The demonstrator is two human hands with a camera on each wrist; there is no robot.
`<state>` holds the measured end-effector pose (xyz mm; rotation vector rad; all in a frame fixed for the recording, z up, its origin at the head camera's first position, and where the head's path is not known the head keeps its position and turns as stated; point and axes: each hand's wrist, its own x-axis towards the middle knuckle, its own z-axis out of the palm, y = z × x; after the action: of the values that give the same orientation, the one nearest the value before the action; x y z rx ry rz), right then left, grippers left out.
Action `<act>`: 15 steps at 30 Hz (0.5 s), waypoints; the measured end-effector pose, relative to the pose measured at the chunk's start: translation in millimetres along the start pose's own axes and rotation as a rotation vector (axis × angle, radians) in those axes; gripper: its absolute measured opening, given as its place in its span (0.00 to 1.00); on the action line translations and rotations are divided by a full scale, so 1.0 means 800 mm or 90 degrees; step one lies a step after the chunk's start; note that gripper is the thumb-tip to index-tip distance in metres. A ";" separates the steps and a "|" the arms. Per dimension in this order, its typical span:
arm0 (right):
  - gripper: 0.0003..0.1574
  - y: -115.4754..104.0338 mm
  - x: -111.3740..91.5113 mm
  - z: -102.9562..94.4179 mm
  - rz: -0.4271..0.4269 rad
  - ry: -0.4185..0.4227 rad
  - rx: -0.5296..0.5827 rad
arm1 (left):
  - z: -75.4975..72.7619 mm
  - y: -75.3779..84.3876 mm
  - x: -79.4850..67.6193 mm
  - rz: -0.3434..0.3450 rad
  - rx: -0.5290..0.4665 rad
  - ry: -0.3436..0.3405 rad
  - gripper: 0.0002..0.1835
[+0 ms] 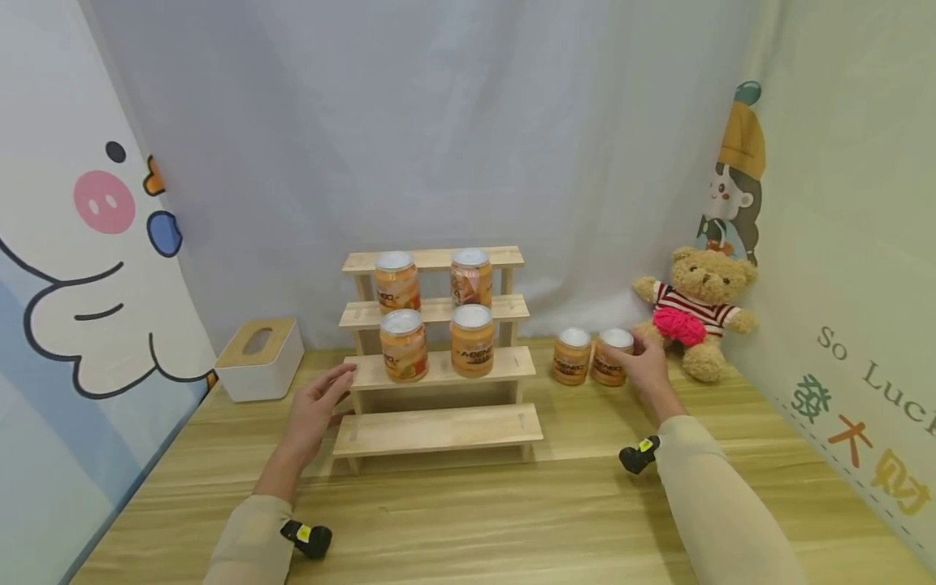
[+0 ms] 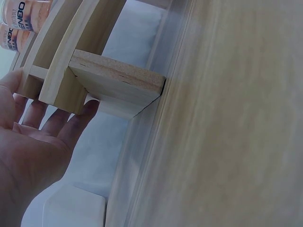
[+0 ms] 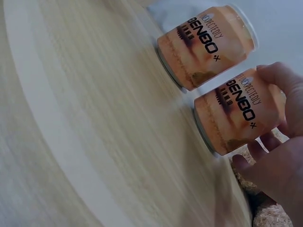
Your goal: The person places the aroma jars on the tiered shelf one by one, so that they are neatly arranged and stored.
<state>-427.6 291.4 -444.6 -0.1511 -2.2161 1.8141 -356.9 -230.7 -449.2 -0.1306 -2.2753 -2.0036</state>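
My right hand [image 1: 647, 366] holds an orange-labelled can [image 1: 610, 367] with a silver lid, thumb on one side and fingers on the other; it is upright on the table. A matching can [image 1: 571, 357] stands just left of it. My left hand [image 1: 314, 410] touches the left end of a stepped wooden display rack [image 1: 439, 428], its fingers fairly straight against the board ends in the left wrist view. Two orange cans stand on the rack's second step from the bottom, including a front right can [image 1: 472, 341]. Two more stand one step higher, including a back left can [image 1: 397, 280].
A teddy bear [image 1: 704, 296] in a striped top sits right of my right hand. Behind my left hand is a white tissue box [image 1: 261, 361] with a wooden lid. A pale curtain [image 1: 439, 122] hangs at the back of the wooden table [image 1: 468, 520], with printed panels at both sides.
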 end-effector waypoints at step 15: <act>0.43 0.009 0.004 0.004 -0.024 0.017 -0.002 | 0.001 0.002 -0.003 -0.004 0.004 -0.001 0.35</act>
<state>-432.1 290.7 -451.5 -0.1326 -2.1898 1.7790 -354.5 -230.1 -448.3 -0.1253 -2.2849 -1.9999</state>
